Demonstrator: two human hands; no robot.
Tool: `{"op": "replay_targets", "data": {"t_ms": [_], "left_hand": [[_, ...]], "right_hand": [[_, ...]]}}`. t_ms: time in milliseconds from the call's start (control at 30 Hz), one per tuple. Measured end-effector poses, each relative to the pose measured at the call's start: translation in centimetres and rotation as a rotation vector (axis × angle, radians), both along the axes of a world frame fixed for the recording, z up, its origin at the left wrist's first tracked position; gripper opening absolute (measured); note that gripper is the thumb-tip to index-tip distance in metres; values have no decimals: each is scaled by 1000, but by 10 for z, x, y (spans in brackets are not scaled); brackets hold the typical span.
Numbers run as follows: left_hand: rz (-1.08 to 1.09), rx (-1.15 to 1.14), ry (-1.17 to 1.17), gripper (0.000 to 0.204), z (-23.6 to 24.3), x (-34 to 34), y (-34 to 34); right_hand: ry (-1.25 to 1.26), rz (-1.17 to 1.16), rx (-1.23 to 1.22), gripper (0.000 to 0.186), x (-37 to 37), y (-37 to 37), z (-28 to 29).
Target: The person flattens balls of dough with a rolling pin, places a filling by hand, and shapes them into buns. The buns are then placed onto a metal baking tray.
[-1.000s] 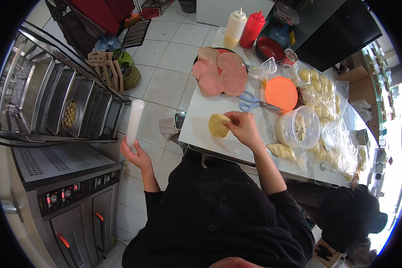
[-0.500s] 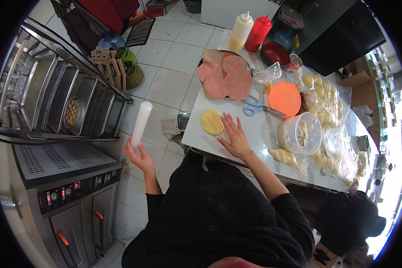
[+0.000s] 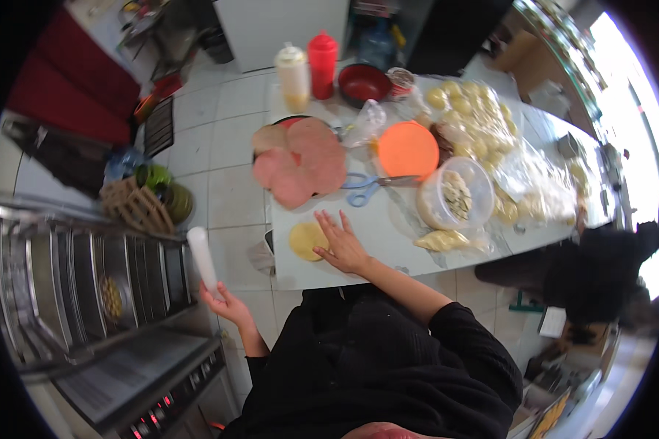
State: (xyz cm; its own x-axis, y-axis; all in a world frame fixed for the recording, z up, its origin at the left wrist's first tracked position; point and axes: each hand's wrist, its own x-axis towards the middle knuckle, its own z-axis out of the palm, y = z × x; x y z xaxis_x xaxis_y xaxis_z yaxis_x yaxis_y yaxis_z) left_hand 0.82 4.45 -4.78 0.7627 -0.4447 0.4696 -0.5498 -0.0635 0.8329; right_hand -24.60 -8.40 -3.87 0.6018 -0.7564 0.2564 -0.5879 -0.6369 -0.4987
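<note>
My left hand (image 3: 225,304), out beyond the table's left edge, is closed round the lower end of a white rolling pin (image 3: 203,257), which points up and away. A flat yellow dough round (image 3: 305,241) lies near the front left corner of the table. My right hand (image 3: 343,245) is stretched out beside it, fingers spread, the fingertips and thumb at the round's right edge; whether they press on it I cannot tell. Past the dough, slices of pink sliced meat (image 3: 300,162) overlap on a dark plate. Blue-handled scissors (image 3: 370,184) lie to the right of the meat.
On the white table (image 3: 381,256) stand a clear tub (image 3: 458,196) of pale filling, an orange lid (image 3: 408,150), bagged dough balls (image 3: 476,110), a red bowl (image 3: 364,84), a white bottle (image 3: 293,77) and a red bottle (image 3: 322,64). A tray rack (image 3: 88,285) and an oven (image 3: 139,380) are at left.
The view has swung, so the table and its things appear farther left and the rack lower. My left hand still holds the rolling pin; my right hand stays beside the dough round.
</note>
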Motion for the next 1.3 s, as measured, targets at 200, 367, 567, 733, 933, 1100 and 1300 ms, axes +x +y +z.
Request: {"op": "replay_targets", "data": {"t_ms": [200,367,567,733,933,1100,1300], "left_hand": [[-10,-151,238,38,11,-30,-65],[-9,-194,228,36,17,-60,-92],[180,-129,178,42,35,-154,-116],[240,-108,399,40,39,-217,-110],[234,-169,388,37,55,-244,-109],[242,-240,427,35,68,-257,-118],[309,-268,424,32,67,-240,-99]], "right_hand": [[-589,156,19,8,-98,-19,126],[-395,-536,-309,5,-281,-127,191],[-304,-904,-180,30,-594,-328,88],[-207,-798,359,51,-634,-419,13],[120,-448,749,61,-603,-454,37],[-44,-486,747,50,-626,-461,33],[-964,-836,496,44,-720,-453,26]]}}
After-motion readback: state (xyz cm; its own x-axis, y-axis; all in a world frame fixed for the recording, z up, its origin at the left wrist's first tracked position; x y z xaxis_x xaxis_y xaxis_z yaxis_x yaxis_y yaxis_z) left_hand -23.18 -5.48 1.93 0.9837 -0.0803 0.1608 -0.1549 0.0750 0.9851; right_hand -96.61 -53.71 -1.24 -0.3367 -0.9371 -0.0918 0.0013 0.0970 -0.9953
